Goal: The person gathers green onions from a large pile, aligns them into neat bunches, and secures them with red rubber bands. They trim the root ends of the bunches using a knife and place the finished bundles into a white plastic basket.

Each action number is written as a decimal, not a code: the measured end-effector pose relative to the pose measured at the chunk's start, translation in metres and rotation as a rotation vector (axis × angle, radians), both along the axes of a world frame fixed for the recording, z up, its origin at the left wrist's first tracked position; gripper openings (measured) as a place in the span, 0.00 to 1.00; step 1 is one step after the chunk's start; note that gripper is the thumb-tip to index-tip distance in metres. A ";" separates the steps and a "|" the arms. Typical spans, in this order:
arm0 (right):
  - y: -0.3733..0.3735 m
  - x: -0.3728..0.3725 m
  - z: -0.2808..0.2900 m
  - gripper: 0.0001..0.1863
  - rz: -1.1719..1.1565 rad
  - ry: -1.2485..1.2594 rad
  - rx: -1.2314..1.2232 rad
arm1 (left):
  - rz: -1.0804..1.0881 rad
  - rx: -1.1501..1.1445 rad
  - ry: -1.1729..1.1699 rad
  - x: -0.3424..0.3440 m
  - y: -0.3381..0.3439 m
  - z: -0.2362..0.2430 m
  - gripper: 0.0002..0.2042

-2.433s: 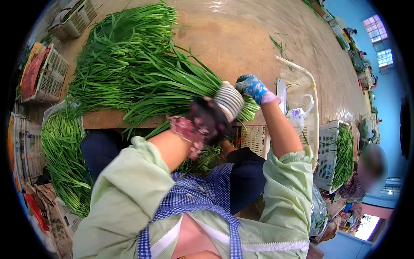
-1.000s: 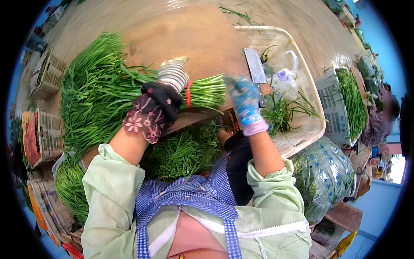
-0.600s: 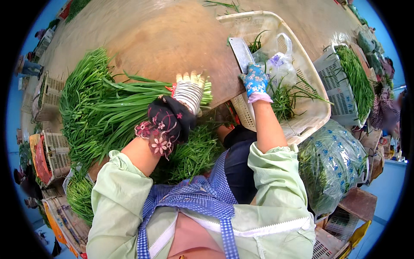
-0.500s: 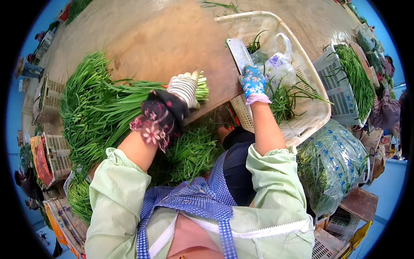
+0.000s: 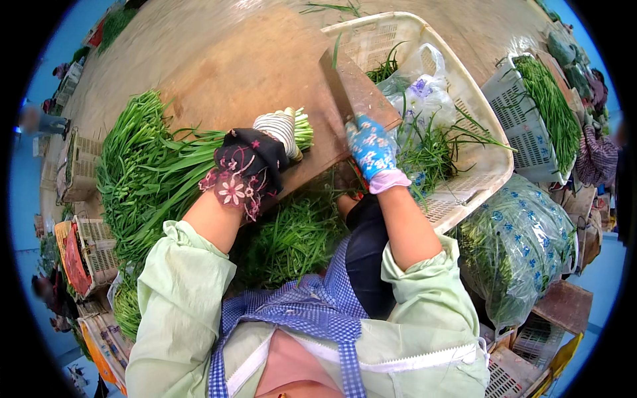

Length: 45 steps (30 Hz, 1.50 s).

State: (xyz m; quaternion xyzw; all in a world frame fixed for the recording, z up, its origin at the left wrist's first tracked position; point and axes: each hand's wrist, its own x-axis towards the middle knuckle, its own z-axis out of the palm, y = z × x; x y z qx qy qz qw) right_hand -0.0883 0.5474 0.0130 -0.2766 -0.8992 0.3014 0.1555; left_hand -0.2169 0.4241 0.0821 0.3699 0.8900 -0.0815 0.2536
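My left hand (image 5: 277, 134), in a white striped glove, is wrapped round a bunch of garlic chives (image 5: 304, 129) on the brown wooden board (image 5: 252, 79). The pale stem ends stick out to its right, and the long leaves trail left toward a big heap of chives (image 5: 136, 166). In its blue flowered glove, my right hand (image 5: 373, 146) grips a cleaver (image 5: 337, 86) at the board's right edge. The blade stands edge-down, right of the stem ends and apart from them. My fingers hide the cleaver's handle.
A cream plastic basket (image 5: 488, 129) at right holds loose green leaves and a plastic bag (image 5: 428, 86). Below the board lie more greens (image 5: 292, 232). Beyond the basket stand a crate of chives (image 5: 524, 123) and a large bagged bundle (image 5: 517, 239).
My right hand has brought the cleaver left, from over the basket's edge onto the board, turning the blade upright. My left hand keeps the bunch, shifted slightly left.
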 end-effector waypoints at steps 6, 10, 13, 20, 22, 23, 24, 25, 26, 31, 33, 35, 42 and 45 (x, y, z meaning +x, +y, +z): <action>-0.031 0.023 0.003 0.11 0.010 -0.015 0.062 | -0.038 0.029 0.058 -0.001 -0.003 -0.018 0.34; -0.050 0.026 0.009 0.11 -0.016 -0.017 0.129 | -0.040 0.013 0.052 -0.002 -0.002 -0.017 0.33; -0.059 0.024 0.007 0.11 0.012 -0.078 0.139 | -0.030 0.040 0.071 0.000 -0.006 -0.018 0.32; -0.064 0.023 0.001 0.11 0.074 -0.146 0.107 | -0.071 0.080 0.126 0.002 -0.012 -0.025 0.27; -0.060 0.027 0.004 0.10 0.107 -0.153 0.103 | -0.091 0.078 0.138 0.005 -0.010 -0.025 0.26; -0.057 0.030 0.004 0.11 0.116 -0.155 0.121 | -0.106 0.077 0.128 0.005 -0.007 -0.024 0.26; -0.055 0.033 0.003 0.11 0.125 -0.159 0.139 | -0.122 0.076 0.118 0.006 -0.005 -0.024 0.26; -0.056 0.031 0.003 0.11 0.154 -0.154 0.150 | -0.118 0.065 0.113 0.006 -0.007 -0.025 0.26; -0.057 0.028 0.008 0.11 0.150 -0.191 0.166 | -0.102 0.058 0.124 0.005 -0.008 -0.028 0.25; -0.054 -0.009 -0.005 0.10 0.156 -0.137 0.139 | -0.126 0.059 0.096 0.000 -0.008 -0.026 0.24; -0.050 -0.025 -0.018 0.09 0.138 -0.138 0.167 | -0.136 0.050 0.076 0.000 -0.003 -0.022 0.24; -0.054 -0.023 -0.020 0.09 0.145 -0.206 0.127 | -0.132 0.062 0.106 0.000 -0.007 -0.029 0.24; -0.056 -0.028 -0.031 0.14 0.139 -0.258 0.047 | -0.115 0.057 0.117 0.001 -0.008 -0.023 0.24; -0.052 -0.023 -0.024 0.14 0.094 -0.271 0.004 | -0.110 0.072 0.150 0.009 -0.007 -0.025 0.26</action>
